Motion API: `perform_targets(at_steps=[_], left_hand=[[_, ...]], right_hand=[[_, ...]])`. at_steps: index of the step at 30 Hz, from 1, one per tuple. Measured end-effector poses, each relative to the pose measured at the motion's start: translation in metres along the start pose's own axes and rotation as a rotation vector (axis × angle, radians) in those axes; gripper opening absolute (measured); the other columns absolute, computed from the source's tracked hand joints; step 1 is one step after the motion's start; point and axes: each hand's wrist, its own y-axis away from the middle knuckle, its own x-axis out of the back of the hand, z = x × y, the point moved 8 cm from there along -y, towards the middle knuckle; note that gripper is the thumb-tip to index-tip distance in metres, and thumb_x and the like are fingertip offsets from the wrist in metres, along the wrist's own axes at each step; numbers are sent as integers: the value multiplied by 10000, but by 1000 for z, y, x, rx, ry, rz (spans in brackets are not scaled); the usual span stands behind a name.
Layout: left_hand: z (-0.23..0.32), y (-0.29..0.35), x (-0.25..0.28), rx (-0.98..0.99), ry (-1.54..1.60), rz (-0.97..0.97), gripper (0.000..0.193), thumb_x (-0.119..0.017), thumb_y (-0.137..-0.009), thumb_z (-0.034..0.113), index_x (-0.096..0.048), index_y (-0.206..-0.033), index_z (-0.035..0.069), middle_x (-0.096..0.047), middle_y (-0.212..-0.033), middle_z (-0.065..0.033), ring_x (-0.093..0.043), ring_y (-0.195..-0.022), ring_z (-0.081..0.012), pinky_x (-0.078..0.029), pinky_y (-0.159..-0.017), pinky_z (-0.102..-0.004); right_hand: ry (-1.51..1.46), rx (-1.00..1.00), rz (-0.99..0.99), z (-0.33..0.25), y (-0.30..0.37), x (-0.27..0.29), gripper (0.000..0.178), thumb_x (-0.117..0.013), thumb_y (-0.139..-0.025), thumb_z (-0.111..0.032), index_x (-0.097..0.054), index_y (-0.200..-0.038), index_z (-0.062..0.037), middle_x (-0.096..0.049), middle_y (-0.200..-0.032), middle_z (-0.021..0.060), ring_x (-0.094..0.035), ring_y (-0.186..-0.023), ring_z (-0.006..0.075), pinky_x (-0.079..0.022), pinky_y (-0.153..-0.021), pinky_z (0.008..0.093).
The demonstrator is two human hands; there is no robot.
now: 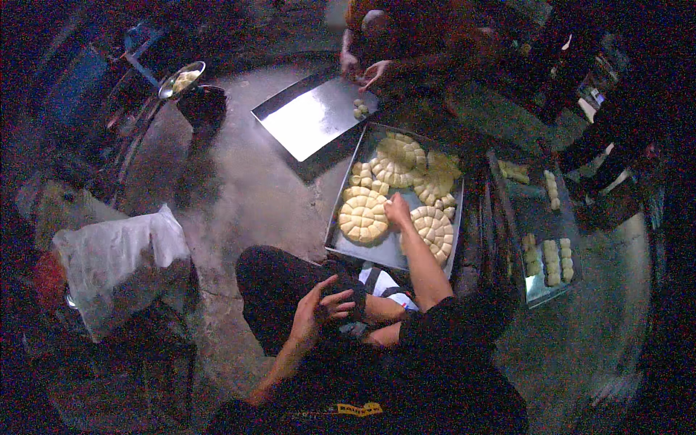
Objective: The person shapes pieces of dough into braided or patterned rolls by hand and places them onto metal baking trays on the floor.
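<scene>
A metal baking tray [353, 250] in front of me holds several rounds made of small dough pieces. My right hand [397, 211] reaches into it, fingers closed, at the right edge of the near-left dough round [363, 216]. What those fingers hold, if anything, is hidden. Close by on the right lies another dough round [433, 232], and further back are a far dough round [399, 158] and some smaller dough clusters [366, 177]. My left hand [319, 310] is held over my bent knee, its fingers apart and nothing in it.
Across from me, another person's hands [365, 72] work over a shiny tray [308, 119] with a few dough balls [360, 109]. At right, a long tray [540, 217] carries rows of dough. A whitish sheet [127, 254] covers something at left; a bowl [181, 81] stands behind.
</scene>
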Motion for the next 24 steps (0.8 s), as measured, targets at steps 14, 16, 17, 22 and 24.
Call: perform_targets(at_steps=[14, 16, 17, 22, 24], left_hand=[[-45, -47, -60, 199, 45, -123, 506, -474, -1021, 362, -476, -1301, -60, -610, -1232, -226, -647, -1082, -305, -548, -889, -381], [-62, -49, -79, 278, 91, -172, 480, -482, -1021, 340, -502, -1272, -69, -626, -1190, -203, -655, -1039, -274, -560, -860, -362], [-66, -49, -82, 288, 68, -192, 460, -490, -1019, 326, -516, -1260, -66, -640, -1149, -180, -666, -987, -246, -571, -832, -345], [-69, -48, -72, 259, -92, -203, 358, -539, -1001, 266, -574, -1214, -20, -666, -998, -85, -671, -776, -139, -596, -722, -285], [-71, -42, -73, 348, -34, -213, 346, -563, -989, 271, -584, -1201, -1, -665, -993, -77, -666, -775, -133, -593, -705, -279]], right_hand=[[-397, 323, -152, -125, 204, 201, 317, -726, -830, -221, -630, -1056, -20, -670, -880, 141, -649, -772, 205, -528, -713, 358], [-171, 524, -200, -128, 262, 201, 294, -711, -815, -119, -635, -1083, -25, -632, -1024, 153, -648, -924, 251, -524, -807, 350], [-252, 591, -249, -120, 285, 191, 293, -691, -814, -63, -640, -1102, -35, -586, -1173, 177, -625, -1037, 274, -517, -885, 346], [-201, 773, -111, -161, 340, 211, 406, -686, -812, -24, -617, -1211, -51, -442, -1302, 184, -572, -1122, 320, -509, -928, 391], [-199, 809, -137, -149, 344, 196, 473, -710, -804, -38, -596, -1262, -58, -436, -1298, 187, -571, -1127, 320, -513, -928, 407]])
